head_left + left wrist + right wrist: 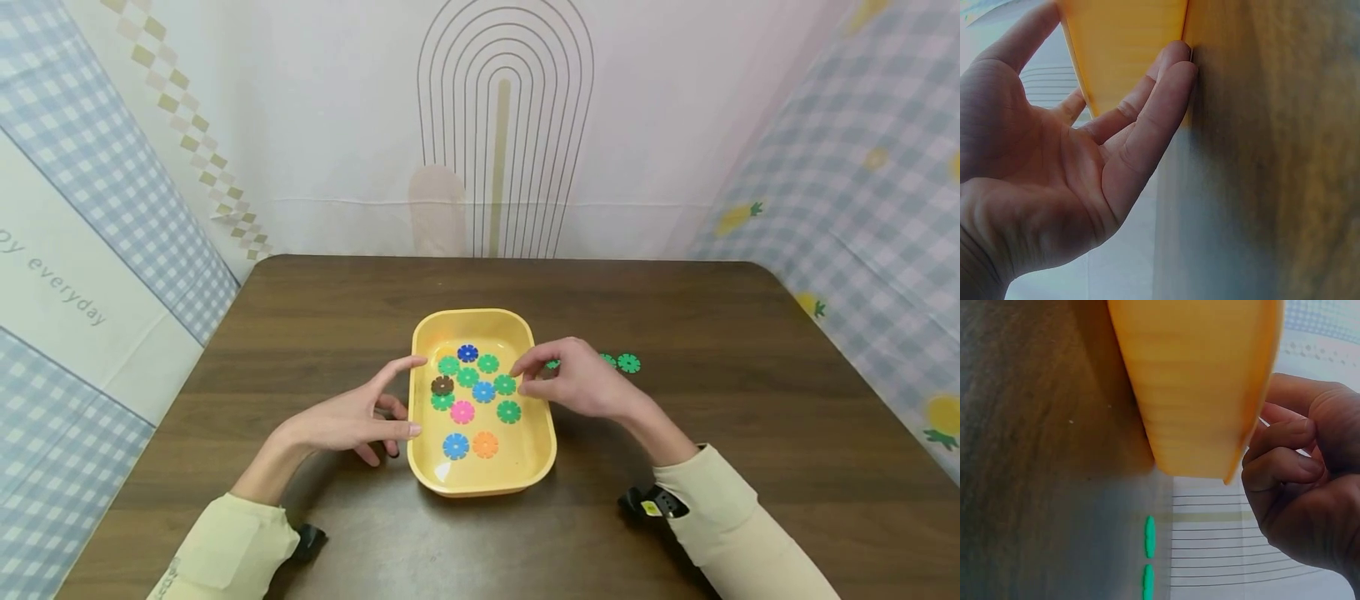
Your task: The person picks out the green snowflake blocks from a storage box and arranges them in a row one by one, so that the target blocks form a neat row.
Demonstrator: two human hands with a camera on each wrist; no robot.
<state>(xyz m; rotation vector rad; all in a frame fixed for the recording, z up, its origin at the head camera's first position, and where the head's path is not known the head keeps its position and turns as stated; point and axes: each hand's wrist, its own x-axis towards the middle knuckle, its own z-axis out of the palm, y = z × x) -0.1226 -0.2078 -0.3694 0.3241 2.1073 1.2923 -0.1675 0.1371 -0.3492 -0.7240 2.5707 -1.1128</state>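
Note:
A yellow tray (543, 454) holds several flower-shaped plastic discs in green, blue, pink, orange and brown. My left hand (348, 421) is at the tray's left side, thumb and index finger spread along the rim. In the left wrist view, the fingers (1147, 131) of that hand reach the tray's outer wall (1125, 56). Over the right rim reaches my right hand (581, 379), thumb and index tips apart beside a green disc (505, 384) inside the tray. Its other fingers (1279, 459) are curled in the right wrist view, while the tray wall hides the fingertips.
To the right of the tray, green discs (628, 362) lie on the dark wooden table (697, 400), partly hidden behind my right hand. A patterned cloth (337, 125) hangs behind the table, with checked cloth (862, 208) at the right side.

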